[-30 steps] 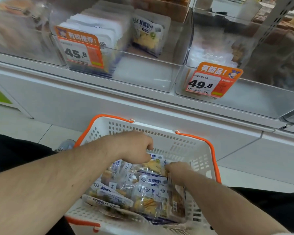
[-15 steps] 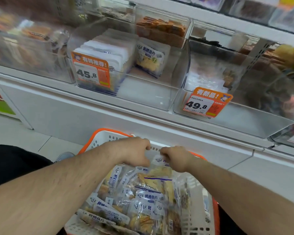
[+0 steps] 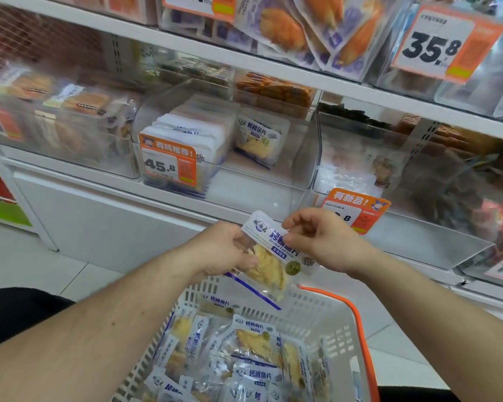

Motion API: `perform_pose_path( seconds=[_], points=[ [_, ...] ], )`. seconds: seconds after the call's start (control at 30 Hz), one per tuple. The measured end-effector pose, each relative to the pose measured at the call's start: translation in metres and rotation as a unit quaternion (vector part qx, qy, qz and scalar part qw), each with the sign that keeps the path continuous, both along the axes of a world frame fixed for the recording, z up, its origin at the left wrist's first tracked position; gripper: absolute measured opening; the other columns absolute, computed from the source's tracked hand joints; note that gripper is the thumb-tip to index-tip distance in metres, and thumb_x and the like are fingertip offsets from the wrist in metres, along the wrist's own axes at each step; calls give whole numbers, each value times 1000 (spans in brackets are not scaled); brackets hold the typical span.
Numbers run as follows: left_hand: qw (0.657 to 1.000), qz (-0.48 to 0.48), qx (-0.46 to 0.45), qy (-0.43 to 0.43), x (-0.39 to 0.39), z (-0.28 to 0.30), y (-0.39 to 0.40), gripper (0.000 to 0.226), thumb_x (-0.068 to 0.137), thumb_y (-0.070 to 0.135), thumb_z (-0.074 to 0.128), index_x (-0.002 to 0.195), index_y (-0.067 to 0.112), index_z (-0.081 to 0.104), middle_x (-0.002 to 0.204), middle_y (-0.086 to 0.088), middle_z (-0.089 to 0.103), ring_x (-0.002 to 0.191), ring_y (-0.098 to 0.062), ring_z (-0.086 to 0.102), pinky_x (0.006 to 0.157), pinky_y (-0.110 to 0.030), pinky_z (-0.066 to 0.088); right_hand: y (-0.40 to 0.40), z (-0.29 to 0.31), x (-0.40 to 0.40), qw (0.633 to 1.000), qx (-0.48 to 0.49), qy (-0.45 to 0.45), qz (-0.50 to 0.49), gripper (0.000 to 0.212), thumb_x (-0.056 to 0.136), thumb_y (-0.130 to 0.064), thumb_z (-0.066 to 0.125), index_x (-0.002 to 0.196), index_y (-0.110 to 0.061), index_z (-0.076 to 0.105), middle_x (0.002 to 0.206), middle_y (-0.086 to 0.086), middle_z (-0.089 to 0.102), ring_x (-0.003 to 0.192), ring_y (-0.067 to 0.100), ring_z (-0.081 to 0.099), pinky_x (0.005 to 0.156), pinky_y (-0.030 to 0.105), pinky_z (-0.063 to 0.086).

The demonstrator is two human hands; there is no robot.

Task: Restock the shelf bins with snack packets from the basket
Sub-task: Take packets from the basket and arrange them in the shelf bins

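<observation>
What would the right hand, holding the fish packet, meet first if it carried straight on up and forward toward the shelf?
Probably the orange 49.8 price tag on the clear bin front just beyond the right hand, which pinches the packet; depth is unclear from one view.

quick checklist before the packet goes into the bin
1. Packet held: ok, left hand and right hand both pinch it.
2. Packet lifted out of the basket: ok.
3. Matching bin found: ok, the same packets stand inside behind the 45.8 tag.
4. Room in the bin: ok, its front right part is bare.
5. Path to the bin open: ok, nothing between the packet and the bin's top.
6. Packet seal intact: cannot tell.
</observation>
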State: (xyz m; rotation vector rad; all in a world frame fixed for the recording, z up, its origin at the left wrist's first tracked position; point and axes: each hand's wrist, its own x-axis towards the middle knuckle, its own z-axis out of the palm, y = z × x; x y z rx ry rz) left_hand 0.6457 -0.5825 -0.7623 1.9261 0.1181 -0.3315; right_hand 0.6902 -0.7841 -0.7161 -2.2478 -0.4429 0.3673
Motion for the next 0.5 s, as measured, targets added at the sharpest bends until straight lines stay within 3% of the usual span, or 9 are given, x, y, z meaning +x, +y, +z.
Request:
perform_pose_path(
  seconds=[0.07, 0.17, 0.27, 0.4, 0.5],
  points=[
    [998, 38, -47, -8, 1, 10, 5, 19, 82, 2, 75, 88, 18, 66, 95, 0, 70, 86, -9, 64, 75, -18, 51, -4, 7, 3, 1000, -5, -18, -14, 17, 83, -16, 78, 96, -20, 68, 81, 0, 75, 78, 21, 72, 77, 42, 57],
    [992, 82, -95, -15, 5, 21, 10, 22, 82, 5, 77, 87, 21, 63, 101, -4, 69, 89, -11, 64, 79, -23, 50, -5, 17, 1, 999, -17, -25, -14, 14, 84, -15, 78, 95, -17, 70, 79, 2, 75, 68, 14, 69, 61, 27, 53],
    [991, 95, -93, -21, 9, 25, 11, 21, 81, 11, 79, 92, 20, 64, 109, -7, 69, 93, -16, 65, 80, -27, 49, -1, 23, 0, 999, -9, -37, -35, 9, 86, -9, 75, 91, -14, 70, 72, 3, 73, 60, 14, 67, 51, 21, 47],
    [988, 114, 62, -81, 20, 45, 22, 58, 78, 36, 81, 127, 18, 56, 122, 0, 62, 106, -17, 62, 87, -30, 48, 10, 43, 11, 994, -5, -53, -93, 11, 86, -6, 73, 90, -16, 69, 71, 6, 73, 56, 16, 66, 47, 26, 47],
    [954, 154, 199, -164, 34, 66, 38, 70, 77, 44, 79, 135, 17, 50, 132, -2, 56, 118, -21, 55, 98, -35, 47, 21, 65, 24, 984, 18, -101, -145, 11, 86, -7, 72, 91, -16, 68, 73, 11, 73, 52, 15, 64, 50, 32, 53]
  ],
)
